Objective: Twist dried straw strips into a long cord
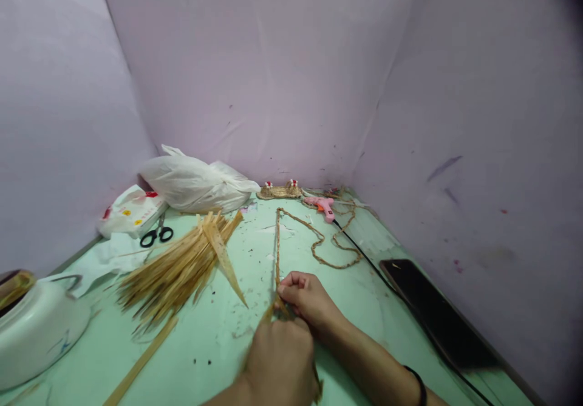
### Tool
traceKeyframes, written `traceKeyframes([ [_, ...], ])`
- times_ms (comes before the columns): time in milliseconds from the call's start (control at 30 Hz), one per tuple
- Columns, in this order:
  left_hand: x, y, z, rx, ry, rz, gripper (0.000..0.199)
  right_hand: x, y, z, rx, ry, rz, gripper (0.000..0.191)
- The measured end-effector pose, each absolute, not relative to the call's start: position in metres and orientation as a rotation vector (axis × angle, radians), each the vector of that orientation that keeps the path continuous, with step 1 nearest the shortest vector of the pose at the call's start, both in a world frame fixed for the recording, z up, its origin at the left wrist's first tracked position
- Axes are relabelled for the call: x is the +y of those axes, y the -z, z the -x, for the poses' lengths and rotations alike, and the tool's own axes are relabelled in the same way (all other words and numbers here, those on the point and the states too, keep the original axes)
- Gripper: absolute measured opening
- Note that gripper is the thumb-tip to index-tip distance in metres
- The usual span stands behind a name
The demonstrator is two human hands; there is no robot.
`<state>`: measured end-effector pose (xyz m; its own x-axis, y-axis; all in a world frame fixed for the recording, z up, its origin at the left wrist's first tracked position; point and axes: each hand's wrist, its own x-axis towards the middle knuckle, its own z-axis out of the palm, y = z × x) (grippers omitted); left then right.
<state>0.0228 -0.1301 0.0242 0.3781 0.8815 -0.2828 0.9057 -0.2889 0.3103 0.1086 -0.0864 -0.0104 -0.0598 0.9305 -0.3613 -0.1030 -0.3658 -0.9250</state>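
Note:
A thin twisted straw cord (277,245) runs straight toward me along the table and into my hands. My right hand (310,299) pinches it near its close end, thumb against forefinger. Just below, my left hand (282,357) is closed in a fist around loose straw strands (268,313) that fan out from the cord. Part of that fist is blurred, and most of the strands inside it are hidden. Some strand ends poke out below, between the two wrists. The far part of the cord bends at the top and loops away to the right.
Left of my hands lies a bundle of dried straw strips (182,272). Behind it are black-handled scissors (157,236), a white box (134,211) and a white plastic bag (195,181). A white pot (43,333) stands front left. Right are a pink glue gun (324,207), its cable, and a dark phone-like slab (437,315).

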Motion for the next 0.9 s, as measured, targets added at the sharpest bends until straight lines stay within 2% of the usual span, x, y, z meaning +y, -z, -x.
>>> traceKeyframes([
  [200, -0.126, -0.029, -0.015, 1.389, 0.087, -2.358, 0.025, -0.087, 0.011, -0.116, -0.976, -1.584, 1.360, 0.010],
  [267, -0.114, -0.037, -0.005, 1.412, -0.048, -2.278, 0.026, -0.087, 0.012, -0.119, -0.974, -1.600, 1.323, 0.009],
  [367, -0.089, -0.042, 0.008, 1.577, -0.527, -1.879, 0.023, -0.087, 0.014, -0.119, -0.993, -1.607, 1.287, 0.011],
  [433, -0.075, -0.036, 0.011, 1.481, -0.450, -1.424, 0.029, -0.087, 0.014, -0.118, -0.995, -1.624, 1.267, 0.014],
  [533, -0.065, -0.020, 0.012, 1.170, -0.346, -1.077, 0.022, -0.086, 0.014, -0.119, -0.985, -1.656, 1.218, 0.018],
  [767, -0.062, -0.011, 0.013, 1.209, -0.348, -1.099, 0.013, -0.079, 0.012, -0.135, -1.213, -1.688, 1.204, 0.020],
  [900, -0.059, -0.005, 0.011, 1.182, -0.363, -1.176, 0.009, -0.079, 0.012, -0.134, -1.360, -1.532, 1.250, 0.015],
])
